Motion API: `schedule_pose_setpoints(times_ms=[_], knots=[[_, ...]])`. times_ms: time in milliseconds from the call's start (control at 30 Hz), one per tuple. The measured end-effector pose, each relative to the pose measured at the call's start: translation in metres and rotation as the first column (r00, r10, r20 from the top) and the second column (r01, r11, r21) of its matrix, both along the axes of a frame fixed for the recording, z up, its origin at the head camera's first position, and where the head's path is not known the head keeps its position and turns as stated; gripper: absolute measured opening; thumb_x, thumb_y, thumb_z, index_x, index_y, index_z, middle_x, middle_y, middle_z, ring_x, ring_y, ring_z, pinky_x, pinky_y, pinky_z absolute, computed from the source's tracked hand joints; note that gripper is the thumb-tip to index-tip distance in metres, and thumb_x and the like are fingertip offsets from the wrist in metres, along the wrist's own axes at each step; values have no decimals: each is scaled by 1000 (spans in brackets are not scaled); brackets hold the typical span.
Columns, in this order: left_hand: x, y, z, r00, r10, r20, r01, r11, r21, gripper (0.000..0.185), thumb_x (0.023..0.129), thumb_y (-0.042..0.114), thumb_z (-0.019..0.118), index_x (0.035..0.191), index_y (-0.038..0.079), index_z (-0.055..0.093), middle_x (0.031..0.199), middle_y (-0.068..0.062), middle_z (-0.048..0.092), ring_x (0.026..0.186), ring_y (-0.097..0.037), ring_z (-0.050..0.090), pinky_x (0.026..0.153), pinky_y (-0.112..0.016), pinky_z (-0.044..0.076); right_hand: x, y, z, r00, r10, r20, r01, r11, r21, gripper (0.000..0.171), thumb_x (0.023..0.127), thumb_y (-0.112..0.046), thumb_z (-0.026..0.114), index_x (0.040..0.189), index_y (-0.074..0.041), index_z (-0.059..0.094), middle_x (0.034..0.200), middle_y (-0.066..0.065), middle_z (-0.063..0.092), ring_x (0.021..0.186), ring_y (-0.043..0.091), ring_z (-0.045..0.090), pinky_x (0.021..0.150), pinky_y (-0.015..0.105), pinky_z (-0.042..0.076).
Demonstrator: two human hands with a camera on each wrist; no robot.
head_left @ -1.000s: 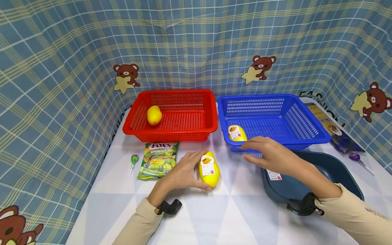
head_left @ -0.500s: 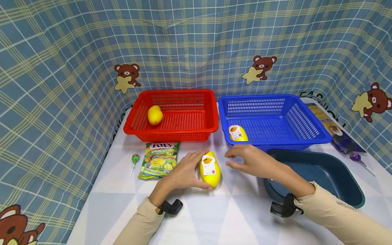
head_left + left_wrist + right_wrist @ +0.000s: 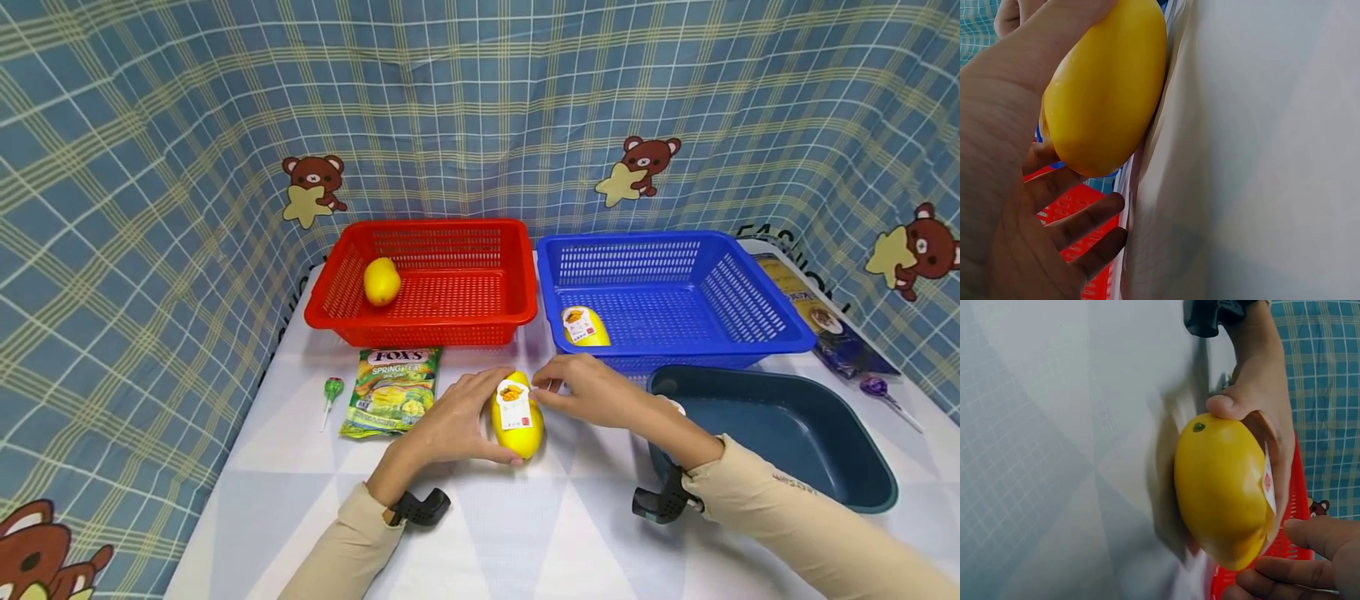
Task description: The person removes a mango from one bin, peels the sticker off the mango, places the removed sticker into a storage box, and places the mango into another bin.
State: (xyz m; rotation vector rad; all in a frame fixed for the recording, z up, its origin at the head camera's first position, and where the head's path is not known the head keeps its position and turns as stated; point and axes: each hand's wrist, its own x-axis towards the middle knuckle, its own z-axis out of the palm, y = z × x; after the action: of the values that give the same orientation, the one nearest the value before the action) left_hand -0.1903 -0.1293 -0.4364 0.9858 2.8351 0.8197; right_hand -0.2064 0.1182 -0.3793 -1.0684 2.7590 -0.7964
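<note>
A yellow mango (image 3: pixel 517 446) with a white fruit-picture sticker (image 3: pixel 515 406) lies on the table. My left hand (image 3: pixel 453 417) holds it from the left, thumb at its near end and fingers at the far end. From the right comes my right hand (image 3: pixel 592 390), its thumb and fingertips bent close to the sticker's upper right edge. In the right wrist view, the sticker's edge stands off the mango (image 3: pixel 1219 487), and the right hand (image 3: pixel 1310 562) appears just beside it with nothing clearly pinched. The left wrist view shows the mango (image 3: pixel 1110 94) against the left palm.
A red basket (image 3: pixel 420 321) holds an unlabelled mango (image 3: pixel 382 282). Beside it, a blue basket (image 3: pixel 675 346) holds a stickered mango (image 3: pixel 596 332). A dark basin (image 3: pixel 847 492) stands right. Around lie a green candy bag (image 3: pixel 393 392), a green lollipop (image 3: pixel 333 389), a purple lollipop (image 3: pixel 874 386) and a dark packet (image 3: pixel 832 329).
My right hand has moved left and slightly down from the blue basket's front to the mango's right side. The left hand has kept its hold on the mango, which stays in place.
</note>
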Motion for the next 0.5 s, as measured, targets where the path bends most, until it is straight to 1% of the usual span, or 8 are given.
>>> schedule_pose_setpoints(times_ms=[67, 133, 300, 400, 500], knots=[[0, 0, 0, 1000, 2, 8, -2, 1000, -7, 120, 63, 74, 80, 158, 20, 30, 159, 2, 35, 138, -22, 39, 113, -48, 31, -2, -3, -3, 1000, -6, 2, 6, 1000, -19, 19, 95, -23, 70, 105, -8, 75, 92, -5, 70, 82, 10, 61, 75, 31, 55], [0, 1, 1, 1000, 6, 13, -6, 1000, -12, 120, 63, 74, 80, 158, 20, 29, 159, 2, 34, 138, -23, 38, 114, -48, 30, -3, -7, -5, 1000, -13, 14, 14, 999, -49, 16, 94, -23, 71, 101, -8, 76, 87, -6, 69, 77, 8, 59, 71, 29, 55], [-1, 1, -1, 1000, 9, 16, -8, 1000, -8, 120, 63, 74, 80, 159, 21, 29, 160, 3, 33, 139, -21, 37, 114, -47, 30, -5, -15, -4, 997, -42, 64, 50, 991, -128, 7, 92, -15, 74, 90, -8, 75, 76, -7, 66, 67, 7, 58, 61, 25, 52], [-1, 1, -2, 1000, 6, 14, -6, 1000, 1, 119, 63, 74, 80, 158, 21, 30, 159, 3, 34, 139, -21, 37, 113, -47, 31, -3, -17, 1, 995, -51, 89, 64, 986, -155, 5, 92, -12, 73, 88, -8, 74, 75, -7, 66, 66, 8, 57, 60, 25, 52], [-2, 1, -2, 1000, 9, 16, -9, 1000, 10, 118, 63, 73, 81, 157, 21, 32, 159, 3, 35, 139, -21, 37, 113, -48, 31, 2, -18, 8, 995, -48, 90, 63, 982, -178, 5, 92, -12, 73, 89, -10, 74, 75, -8, 65, 67, 9, 57, 62, 26, 52]])
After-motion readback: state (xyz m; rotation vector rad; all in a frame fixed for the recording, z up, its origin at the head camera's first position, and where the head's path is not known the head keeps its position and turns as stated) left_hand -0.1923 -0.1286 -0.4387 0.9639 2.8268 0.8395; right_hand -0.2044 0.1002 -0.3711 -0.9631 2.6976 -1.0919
